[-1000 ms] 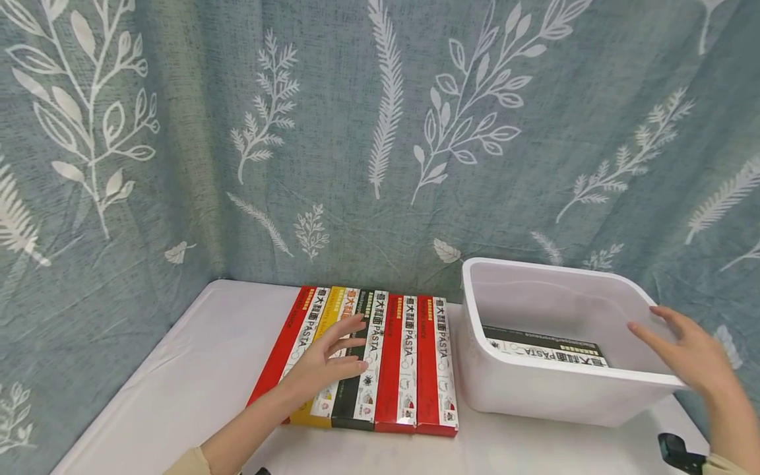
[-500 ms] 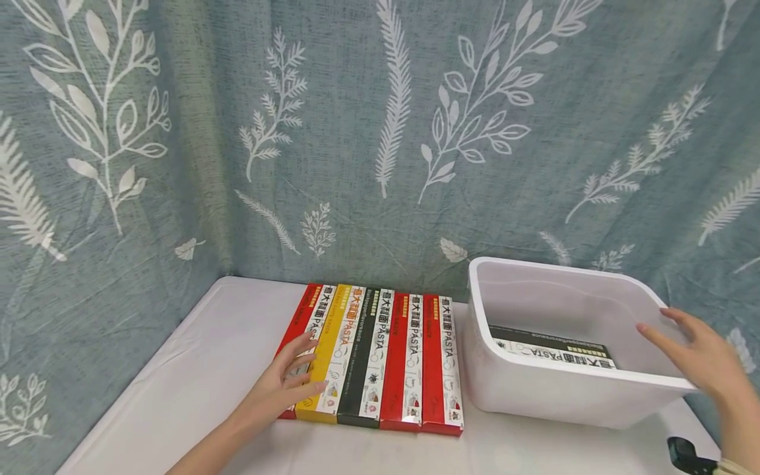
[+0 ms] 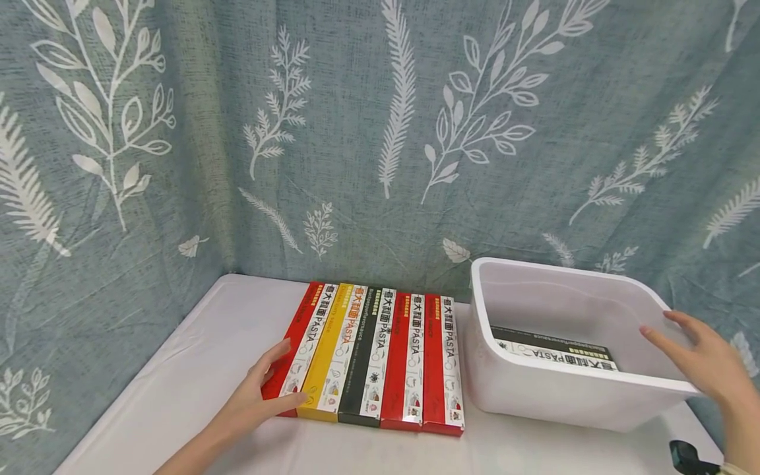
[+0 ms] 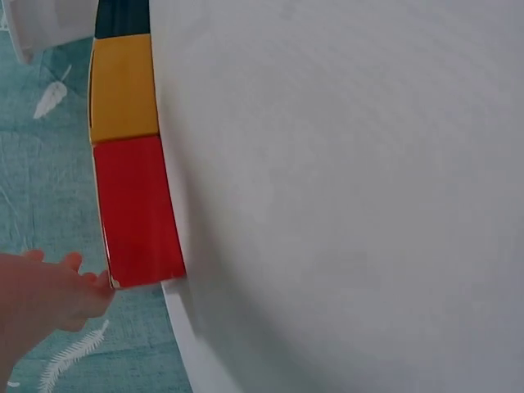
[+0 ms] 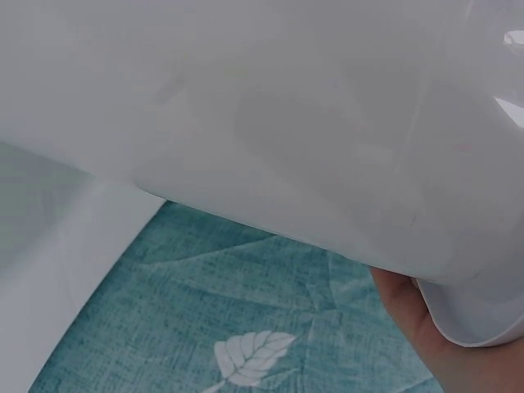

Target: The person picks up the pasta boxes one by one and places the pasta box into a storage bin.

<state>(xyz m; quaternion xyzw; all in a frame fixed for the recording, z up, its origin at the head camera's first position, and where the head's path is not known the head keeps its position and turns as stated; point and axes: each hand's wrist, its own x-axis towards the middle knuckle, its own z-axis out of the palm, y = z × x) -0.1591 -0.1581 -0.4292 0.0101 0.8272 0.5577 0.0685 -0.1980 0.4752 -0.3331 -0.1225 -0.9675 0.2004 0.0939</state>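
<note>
A row of several pasta boxes lies flat on the table, printed ends away from me. At its left end, my left hand [image 3: 261,389] has its fingers along the outer side of a red pasta box [image 3: 297,343]. The thumb extends over that box's near end, towards the yellow pasta box [image 3: 323,353]. In the left wrist view, fingertips meet a corner of the red box. On the right, my right hand [image 3: 703,359] grips the rim of a white plastic bin [image 3: 552,399], thumb on the inside. A black pasta box [image 3: 552,346] lies inside the bin.
The row continues rightwards with a black pasta box [image 3: 359,369] and two red ones, the last red box [image 3: 435,376] close beside the bin. A blue-green leaf-patterned curtain [image 3: 356,145] hangs behind the white tabletop [image 3: 178,396] and along its left.
My left hand has moved left and down, from above the middle boxes to the leftmost red box. My right hand stays on the bin's rim. The view has shifted slightly.
</note>
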